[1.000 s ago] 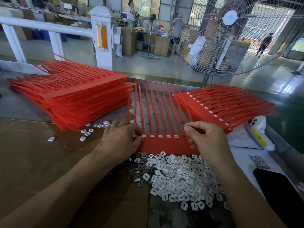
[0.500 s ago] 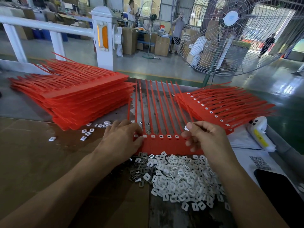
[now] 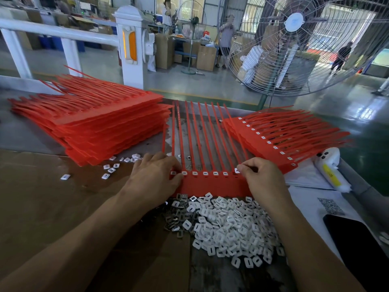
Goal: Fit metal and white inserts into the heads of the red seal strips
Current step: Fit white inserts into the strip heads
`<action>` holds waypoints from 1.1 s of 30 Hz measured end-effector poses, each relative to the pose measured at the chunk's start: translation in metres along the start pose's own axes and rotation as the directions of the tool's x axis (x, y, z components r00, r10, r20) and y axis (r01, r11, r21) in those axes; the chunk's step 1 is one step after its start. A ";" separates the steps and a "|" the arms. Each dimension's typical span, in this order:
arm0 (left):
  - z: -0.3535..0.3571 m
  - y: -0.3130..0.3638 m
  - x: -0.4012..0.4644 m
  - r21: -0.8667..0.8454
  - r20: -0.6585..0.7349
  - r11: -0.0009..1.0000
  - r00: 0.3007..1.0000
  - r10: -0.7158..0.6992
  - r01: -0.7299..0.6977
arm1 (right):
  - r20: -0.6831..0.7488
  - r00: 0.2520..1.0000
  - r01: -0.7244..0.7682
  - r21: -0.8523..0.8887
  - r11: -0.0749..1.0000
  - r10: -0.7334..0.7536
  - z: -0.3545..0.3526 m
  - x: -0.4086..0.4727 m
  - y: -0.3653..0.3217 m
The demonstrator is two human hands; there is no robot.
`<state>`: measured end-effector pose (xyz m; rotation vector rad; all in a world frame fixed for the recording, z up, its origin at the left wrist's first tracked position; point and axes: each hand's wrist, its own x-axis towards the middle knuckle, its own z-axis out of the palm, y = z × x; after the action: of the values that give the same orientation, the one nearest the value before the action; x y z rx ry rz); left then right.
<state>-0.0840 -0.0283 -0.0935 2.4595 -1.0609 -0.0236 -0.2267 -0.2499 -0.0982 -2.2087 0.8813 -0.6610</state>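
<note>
A red seal strip sheet (image 3: 212, 184) lies flat before me, its thin tails pointing away and several heads showing white inserts. My left hand (image 3: 155, 180) rests on the sheet's left end, its thumb by the leftmost heads. My right hand (image 3: 263, 180) pinches a white insert (image 3: 237, 170) at the sheet's right end. A heap of white inserts (image 3: 233, 226) lies just in front of the sheet. Small metal inserts (image 3: 176, 218) sit at that heap's left edge.
A tall stack of red strip sheets (image 3: 94, 123) stands at the left, a lower stack with inserts fitted (image 3: 280, 138) at the right. Loose white inserts (image 3: 109, 167) lie by the left stack. A white device (image 3: 330, 169) and a dark phone (image 3: 355, 247) lie far right. A big fan (image 3: 305, 45) stands behind.
My right hand has lifted off the sheet's right end and now pinches a white insert over the rightmost heads. My left hand has stayed put.
</note>
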 end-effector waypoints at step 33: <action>0.001 -0.001 0.000 0.004 -0.002 1.000 1.000 -0.013 0.013 | 0.007 1.000 -0.024 -0.129 0.991 0.025 0.012 0.014 0.000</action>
<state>-0.0835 -0.0280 -0.0944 2.4694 -1.0448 -0.0235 -0.2097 -0.2554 -0.1035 -2.3093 0.9692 -0.5977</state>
